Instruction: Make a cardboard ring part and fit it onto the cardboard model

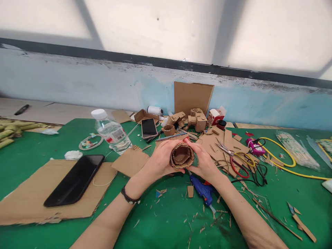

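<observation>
A rolled tube of corrugated cardboard is held above the green table mat, its open end facing me. My left hand wraps round its left side and my right hand grips its right side, fingers closed on it. My left wrist wears a dark bead bracelet. A blue glue gun lies on the mat just under my right hand.
A black phone lies on a flat cardboard sheet at the left. A water bottle, a second phone, cardboard models, scissors, a yellow cable and cardboard scraps crowd the back and right.
</observation>
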`<state>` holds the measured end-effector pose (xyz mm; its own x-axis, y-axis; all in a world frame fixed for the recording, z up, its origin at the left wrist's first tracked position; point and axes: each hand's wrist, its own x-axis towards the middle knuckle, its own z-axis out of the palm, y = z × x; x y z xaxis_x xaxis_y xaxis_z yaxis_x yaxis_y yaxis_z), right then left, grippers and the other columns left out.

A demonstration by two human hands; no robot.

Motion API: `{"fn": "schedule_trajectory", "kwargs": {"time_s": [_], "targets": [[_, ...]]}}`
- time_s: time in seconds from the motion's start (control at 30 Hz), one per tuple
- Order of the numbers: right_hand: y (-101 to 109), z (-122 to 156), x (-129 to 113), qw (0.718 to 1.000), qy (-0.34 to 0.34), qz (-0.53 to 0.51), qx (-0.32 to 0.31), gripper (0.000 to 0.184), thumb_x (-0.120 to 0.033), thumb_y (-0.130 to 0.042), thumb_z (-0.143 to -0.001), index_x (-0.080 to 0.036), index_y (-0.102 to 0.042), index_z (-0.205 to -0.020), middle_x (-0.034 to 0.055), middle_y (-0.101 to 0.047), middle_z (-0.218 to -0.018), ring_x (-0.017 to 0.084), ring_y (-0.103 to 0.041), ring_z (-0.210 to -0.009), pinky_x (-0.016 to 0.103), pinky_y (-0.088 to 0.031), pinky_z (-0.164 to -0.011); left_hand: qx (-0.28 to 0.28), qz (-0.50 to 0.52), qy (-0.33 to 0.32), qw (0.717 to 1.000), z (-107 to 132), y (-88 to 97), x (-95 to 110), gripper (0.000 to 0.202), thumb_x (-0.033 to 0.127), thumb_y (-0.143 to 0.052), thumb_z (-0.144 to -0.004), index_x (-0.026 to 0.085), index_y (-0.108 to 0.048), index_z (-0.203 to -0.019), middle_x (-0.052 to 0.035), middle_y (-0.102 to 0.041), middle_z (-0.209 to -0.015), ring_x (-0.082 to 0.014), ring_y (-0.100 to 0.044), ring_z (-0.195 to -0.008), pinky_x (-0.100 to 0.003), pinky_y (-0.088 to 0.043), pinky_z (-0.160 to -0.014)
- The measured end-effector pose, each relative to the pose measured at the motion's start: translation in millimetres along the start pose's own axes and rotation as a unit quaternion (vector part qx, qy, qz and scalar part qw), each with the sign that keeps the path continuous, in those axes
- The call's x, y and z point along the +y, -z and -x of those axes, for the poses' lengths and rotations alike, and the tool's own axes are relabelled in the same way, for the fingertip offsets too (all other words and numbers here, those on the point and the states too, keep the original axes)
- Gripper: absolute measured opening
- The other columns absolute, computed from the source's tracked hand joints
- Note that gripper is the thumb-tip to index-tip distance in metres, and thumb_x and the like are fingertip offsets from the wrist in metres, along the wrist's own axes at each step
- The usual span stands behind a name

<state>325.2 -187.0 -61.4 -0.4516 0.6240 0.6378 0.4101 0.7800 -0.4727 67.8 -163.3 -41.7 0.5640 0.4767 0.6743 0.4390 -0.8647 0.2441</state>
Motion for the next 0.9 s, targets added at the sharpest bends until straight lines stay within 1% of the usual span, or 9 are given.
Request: {"fn": "schedule_trajectory", "kwargs": {"time_s": [0.1, 0.2, 0.3, 0.4, 0.53, 0.73, 0.83, 0.9], "targets": [[0, -1, -4, 1.000, 0.012, 0.018, -0.010, 0.105, -0.021, -0.078, -0.102, -0.036, -0.013, -0.183, 0.0114, -0.045, -0.180, 0.032, -0.046, -0.166, 0.056, -0.049, -0.134, 0.037, -0.016, -0.011, 0.999, 0, -3.2, -2, 0.116, 0.076, -0.091, -0.077, 0.023, -0.041, -0.167, -0.0216, -0.071, -0.148, -0.0414, -0.072, -0.135, -0.058, -0.057, -0.116], [-3, 1, -4, 0.999, 0.023, 0.041, -0.002, 0.107, -0.014, -0.075, -0.101, -0.035, -0.010, -0.184, 0.0131, -0.045, -0.179, 0.034, -0.046, -0.165, 0.058, -0.049, -0.134, 0.061, -0.028, -0.016, 0.998, 1, -6.9, -2, 0.113, 0.080, -0.088, -0.078, 0.022, -0.044, -0.164, -0.0208, -0.073, -0.144, -0.0405, -0.073, -0.132, -0.057, -0.058, -0.115], [-6, 3, -1, 0.997, 0.037, 0.064, 0.010, 0.113, -0.012, -0.076, -0.098, -0.034, -0.007, -0.184, 0.0151, -0.048, -0.176, 0.037, -0.048, -0.164, 0.060, -0.051, -0.132, 0.081, -0.036, -0.024, 0.996, 2, -9.6, -1, 0.106, 0.073, -0.088, -0.083, 0.023, -0.042, -0.164, -0.0201, -0.073, -0.143, -0.0389, -0.073, -0.132, -0.056, -0.058, -0.115], [-7, 3, -1, 0.996, 0.049, 0.069, 0.015, 0.115, -0.012, -0.077, -0.098, -0.034, -0.004, -0.184, 0.0160, -0.049, -0.175, 0.038, -0.050, -0.162, 0.061, -0.052, -0.131, 0.090, -0.033, -0.027, 0.995, 3, -10.9, 0, 0.103, 0.066, -0.090, -0.086, 0.025, -0.040, -0.167, -0.0199, -0.072, -0.144, -0.0379, -0.073, -0.133, -0.056, -0.058, -0.117], [-4, -1, -7, 0.997, 0.056, 0.052, 0.015, 0.110, -0.009, -0.070, -0.100, -0.036, -0.004, -0.184, 0.0122, -0.045, -0.180, 0.036, -0.047, -0.165, 0.059, -0.049, -0.133, 0.100, -0.020, -0.016, 0.995, 3, -10.9, 1, 0.103, 0.064, -0.091, -0.086, 0.026, -0.040, -0.167, -0.0198, -0.071, -0.147, -0.0384, -0.071, -0.136, -0.057, -0.058, -0.117], [0, -4, -13, 0.998, 0.059, 0.027, 0.010, 0.106, -0.013, -0.072, -0.103, -0.037, -0.008, -0.184, 0.0100, -0.041, -0.183, 0.034, -0.045, -0.167, 0.057, -0.047, -0.135, 0.116, -0.024, -0.019, 0.993, 2, -8.6, 4, 0.106, 0.067, -0.092, -0.083, 0.026, -0.040, -0.165, -0.0197, -0.072, -0.144, -0.0386, -0.072, -0.135, -0.057, -0.058, -0.117], [-2, -2, -10, 0.999, 0.033, 0.017, 0.010, 0.107, -0.018, -0.076, -0.102, -0.039, -0.009, -0.184, 0.0081, -0.045, -0.182, 0.034, -0.047, -0.166, 0.056, -0.048, -0.134, 0.115, -0.021, -0.012, 0.993, 2, -8.5, 3, 0.105, 0.067, -0.092, -0.082, 0.026, -0.041, -0.164, -0.0191, -0.072, -0.145, -0.0378, -0.073, -0.135, -0.054, -0.060, -0.115], [-6, -1, -6, 1.000, 0.010, 0.012, 0.016, 0.108, -0.023, -0.079, -0.102, -0.040, -0.009, -0.183, 0.0075, -0.047, -0.180, 0.034, -0.049, -0.164, 0.056, -0.050, -0.133, 0.103, -0.022, 0.011, 0.994, 2, -10.1, 2, 0.099, 0.066, -0.091, -0.085, 0.026, -0.042, -0.162, -0.0183, -0.071, -0.147, -0.0365, -0.073, -0.135, -0.052, -0.061, -0.114]]}}
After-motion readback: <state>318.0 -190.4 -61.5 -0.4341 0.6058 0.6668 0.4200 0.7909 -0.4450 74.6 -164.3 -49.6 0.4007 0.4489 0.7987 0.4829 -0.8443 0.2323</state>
